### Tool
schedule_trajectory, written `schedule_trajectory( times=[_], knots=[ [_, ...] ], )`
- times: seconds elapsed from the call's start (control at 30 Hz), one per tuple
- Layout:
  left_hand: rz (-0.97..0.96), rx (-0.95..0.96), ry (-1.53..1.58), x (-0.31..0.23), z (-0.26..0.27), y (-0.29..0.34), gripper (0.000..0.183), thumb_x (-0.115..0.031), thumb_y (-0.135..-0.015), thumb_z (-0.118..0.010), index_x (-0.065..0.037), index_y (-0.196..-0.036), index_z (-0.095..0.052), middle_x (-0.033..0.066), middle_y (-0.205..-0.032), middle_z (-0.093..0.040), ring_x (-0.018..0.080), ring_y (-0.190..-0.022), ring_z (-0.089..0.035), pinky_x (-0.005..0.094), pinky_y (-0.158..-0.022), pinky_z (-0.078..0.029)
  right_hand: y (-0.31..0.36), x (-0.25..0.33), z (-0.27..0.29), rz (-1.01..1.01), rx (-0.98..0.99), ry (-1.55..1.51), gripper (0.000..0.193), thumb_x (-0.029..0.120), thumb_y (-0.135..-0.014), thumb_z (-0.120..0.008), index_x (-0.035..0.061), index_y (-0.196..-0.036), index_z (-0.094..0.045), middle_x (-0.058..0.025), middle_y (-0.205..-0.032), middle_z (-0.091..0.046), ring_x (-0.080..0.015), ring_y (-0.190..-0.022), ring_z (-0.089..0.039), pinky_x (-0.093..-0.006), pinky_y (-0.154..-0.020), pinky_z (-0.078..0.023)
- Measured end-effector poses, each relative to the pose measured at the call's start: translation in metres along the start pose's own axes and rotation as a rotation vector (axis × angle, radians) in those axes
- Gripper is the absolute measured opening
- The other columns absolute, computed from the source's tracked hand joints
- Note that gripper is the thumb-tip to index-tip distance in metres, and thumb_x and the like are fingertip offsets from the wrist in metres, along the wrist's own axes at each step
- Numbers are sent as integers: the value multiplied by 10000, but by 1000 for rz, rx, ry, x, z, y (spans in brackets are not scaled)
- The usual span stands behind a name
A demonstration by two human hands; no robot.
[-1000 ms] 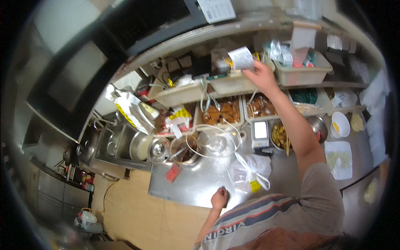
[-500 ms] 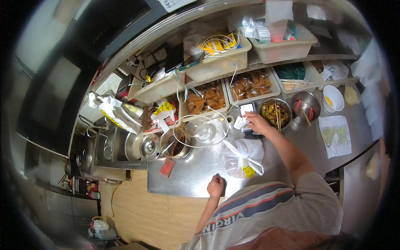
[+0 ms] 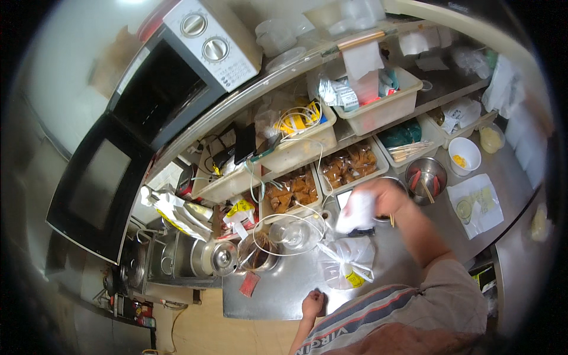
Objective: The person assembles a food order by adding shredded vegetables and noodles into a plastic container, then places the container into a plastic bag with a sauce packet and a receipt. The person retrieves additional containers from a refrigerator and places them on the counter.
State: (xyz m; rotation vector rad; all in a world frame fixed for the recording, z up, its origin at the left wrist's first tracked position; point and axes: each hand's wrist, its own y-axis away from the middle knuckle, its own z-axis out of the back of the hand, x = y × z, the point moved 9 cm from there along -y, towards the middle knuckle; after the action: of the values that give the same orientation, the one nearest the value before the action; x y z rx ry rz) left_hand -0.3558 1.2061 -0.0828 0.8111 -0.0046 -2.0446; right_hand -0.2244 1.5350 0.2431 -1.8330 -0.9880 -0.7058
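Right hand (image 3: 381, 197) gripping white paper (image 3: 357, 215), blurred, soft-edged, surface details unclear, left hand (image 3: 312, 304) curled closed.

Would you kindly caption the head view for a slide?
Right hand holding a white paper over a steel counter, left hand at its edge.

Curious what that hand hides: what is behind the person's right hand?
Behind the right hand, part of a metal bowl and chopstick ends show; what the bowl holds is mostly covered.

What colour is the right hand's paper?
The paper is white, though blurred; head view shows it best.
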Motion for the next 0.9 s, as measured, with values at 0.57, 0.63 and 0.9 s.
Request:
schedule_trajectory(
  times=[0.57, 0.63, 0.9],
  knots=[
    [-67, 144, 497, -54, 31, -31, 188, -203, -845, -587, -18, -863, -562, 37, -675, -610, 104, -609, -559, 222, -555, -436, -86, 200, 176, 403, -613, 350, 208, 146, -817, -641, -6, -958, -626, -40, -902, -643, -81, -812, -575, -242, -722, -449],
    [-76, 151, 505, -63, 32, -30, 182, -204, -845, -586, -24, -864, -564, 35, -677, -609, 101, -607, -558, 222, -557, -434, -90, 197, 175, 370, -565, 348, 205, 145, -815, -642, -9, -950, -628, -40, -883, -646, -80, -785, -579, -238, -698, -455],
    [-175, 110, 512, -111, 56, -32, 185, -213, -864, -577, -30, -856, -558, 26, -680, -601, 95, -608, -555, 222, -561, -430, -69, 205, 190, 381, -611, 475, 175, 98, -823, -613, -27, -945, -617, -62, -866, -648, -85, -741, -590, -230, -681, -469]
  ],
)
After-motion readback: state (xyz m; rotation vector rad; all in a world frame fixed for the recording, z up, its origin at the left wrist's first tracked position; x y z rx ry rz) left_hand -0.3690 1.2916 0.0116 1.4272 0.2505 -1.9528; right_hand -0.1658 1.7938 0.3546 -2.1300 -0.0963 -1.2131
